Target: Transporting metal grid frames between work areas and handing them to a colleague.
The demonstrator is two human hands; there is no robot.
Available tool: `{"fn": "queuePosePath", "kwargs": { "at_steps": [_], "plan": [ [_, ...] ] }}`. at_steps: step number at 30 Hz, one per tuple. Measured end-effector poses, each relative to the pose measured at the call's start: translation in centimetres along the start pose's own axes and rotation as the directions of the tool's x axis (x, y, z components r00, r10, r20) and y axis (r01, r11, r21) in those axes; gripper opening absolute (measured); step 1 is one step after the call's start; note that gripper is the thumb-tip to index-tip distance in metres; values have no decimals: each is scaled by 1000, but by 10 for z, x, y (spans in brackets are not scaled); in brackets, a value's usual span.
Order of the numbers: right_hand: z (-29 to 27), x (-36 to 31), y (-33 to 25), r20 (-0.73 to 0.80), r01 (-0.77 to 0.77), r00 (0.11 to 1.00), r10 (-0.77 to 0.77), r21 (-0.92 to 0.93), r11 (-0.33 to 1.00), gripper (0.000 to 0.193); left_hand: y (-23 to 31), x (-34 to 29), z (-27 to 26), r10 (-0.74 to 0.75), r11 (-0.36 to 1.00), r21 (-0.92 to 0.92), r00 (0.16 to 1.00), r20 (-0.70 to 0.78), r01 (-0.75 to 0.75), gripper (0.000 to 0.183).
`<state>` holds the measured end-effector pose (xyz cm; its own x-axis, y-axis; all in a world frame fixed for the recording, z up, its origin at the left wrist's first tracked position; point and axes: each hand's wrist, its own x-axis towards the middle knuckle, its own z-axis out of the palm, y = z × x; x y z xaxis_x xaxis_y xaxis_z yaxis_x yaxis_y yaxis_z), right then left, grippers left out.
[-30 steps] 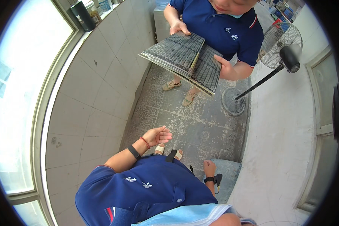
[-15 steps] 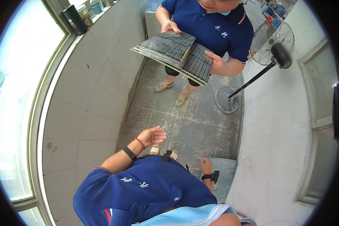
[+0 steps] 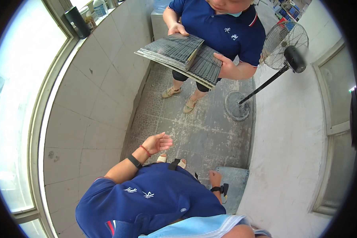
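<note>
My left hand (image 3: pixel 158 143) is held out in front of me, palm turned inward, fingers stretched and the thumb apart; nothing is in it. A red bead bracelet (image 3: pixel 145 150) and a black band (image 3: pixel 135 161) circle that wrist. Lower on the right, my right hand (image 3: pixel 215 177) hangs beside my body with its fingers curled in, and no object shows in it. Its wrist carries a black strap with a small device (image 3: pixel 224 189). Facing me, a co-worker grips a stack of flat dark panels (image 3: pixel 174 49) with a grid pattern in both hands. Neither of my hands touches the panels.
A pedestal fan (image 3: pixel 286 44) stands on a round base (image 3: pixel 238 105) by the right wall. A grey flat-topped surface (image 3: pixel 235 186) is beside my right hand. Bottles and a black cylinder (image 3: pixel 77 22) line the window ledge at left. Worn tiles (image 3: pixel 202 135) cover the floor.
The whole view has shifted slightly. Both of my hands keep nearly the same pose, and the co-worker still holds the panels.
</note>
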<state>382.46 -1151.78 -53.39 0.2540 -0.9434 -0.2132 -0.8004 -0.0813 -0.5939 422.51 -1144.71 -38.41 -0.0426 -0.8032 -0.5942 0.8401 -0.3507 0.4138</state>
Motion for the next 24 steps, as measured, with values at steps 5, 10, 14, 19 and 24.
{"fn": "queuePosePath", "kwargs": {
  "at_steps": [5,10,14,19,24],
  "plan": [
    [25,-36,55,-95,94,991,-94,3,996,30,3,8,-3,-9,1000,-14,1000,24,9,31],
    [36,-43,74,149,5,988,31,-235,972,35,2,5,-10,6,1000,-25,1000,-3,-6,31],
    [60,-44,121,26,-163,987,161,134,978,34,5,15,2,-28,999,-14,999,26,28,31],
    [56,-68,107,205,-274,934,293,-116,955,26,8,-5,-18,12,1000,-20,1000,-26,-12,36],
    [60,-138,136,175,-191,954,244,-273,943,20,34,-42,-72,226,963,-96,946,-234,-253,46]
  ]
}}
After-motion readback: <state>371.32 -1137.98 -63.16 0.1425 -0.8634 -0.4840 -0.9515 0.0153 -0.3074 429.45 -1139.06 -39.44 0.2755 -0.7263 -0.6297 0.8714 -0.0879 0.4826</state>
